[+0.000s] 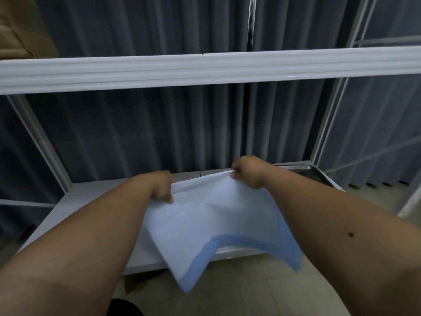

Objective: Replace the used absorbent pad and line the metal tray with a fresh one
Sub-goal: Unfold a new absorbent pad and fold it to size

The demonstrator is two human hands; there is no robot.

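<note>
The shiny metal tray (314, 171) was mostly hidden behind the right forearm. Both arms reached forward. The left hand (160, 187) and right hand (247, 173) each held fingers curled, pinching the top edge of the pale blue rectangular absorbent pad (216, 222) above the white shelf (91, 197).

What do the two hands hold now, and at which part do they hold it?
Both hold one absorbent pad by its upper edge: the left hand pinches the left end, the right hand the right end. The rest hangs down.

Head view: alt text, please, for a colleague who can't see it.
Both hands, left hand and right hand, grip the top edge of a blue-and-white absorbent pad, held above a white shelf. A metal tray sits far right; grey curtains hang behind.
</note>
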